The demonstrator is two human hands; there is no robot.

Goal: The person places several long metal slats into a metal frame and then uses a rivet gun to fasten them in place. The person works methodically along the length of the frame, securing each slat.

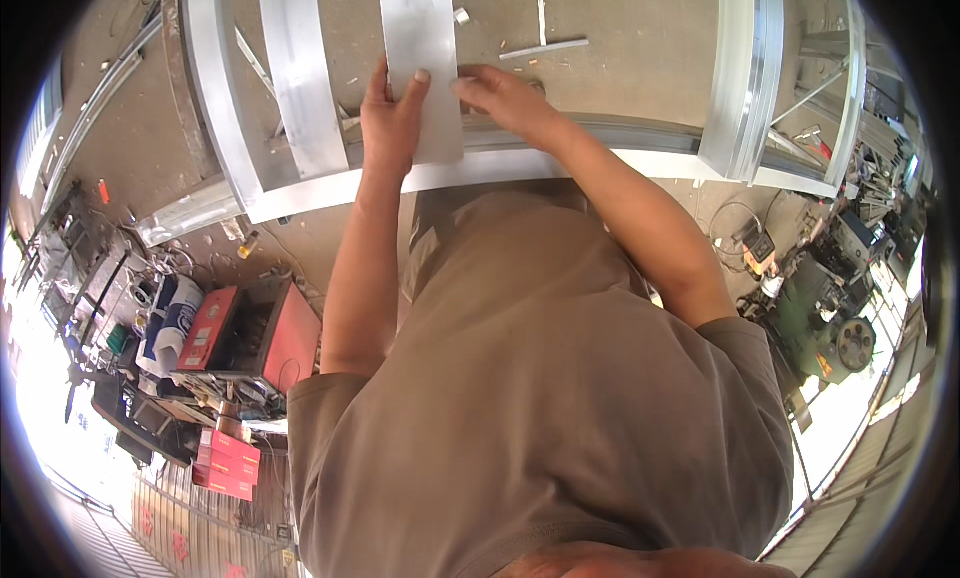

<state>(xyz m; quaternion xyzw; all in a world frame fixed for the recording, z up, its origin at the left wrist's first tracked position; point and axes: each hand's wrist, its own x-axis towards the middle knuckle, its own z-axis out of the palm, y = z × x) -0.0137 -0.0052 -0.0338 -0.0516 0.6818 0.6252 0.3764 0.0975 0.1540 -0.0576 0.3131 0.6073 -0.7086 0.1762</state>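
A flat silver metal slat [420,28] runs away from me, its near end over the front rail [560,166] of a metal frame. My left hand [390,126] grips its left edge, thumb on top and the other fingers partly hidden at the side and beneath. On the opposite edge, the bent fingers of my right hand [510,100] pinch the slat; what its fingertips do underneath is hidden. A second slat [300,68] lies parallel to the left, its near end at the same rail.
Side rails bound the frame at left [212,78] and right [735,88]. Thin metal strips [545,49] and scraps lie on the floor beyond. A red toolbox [285,333] and red boxes [227,465] stand at left, a green machine [815,313] at right.
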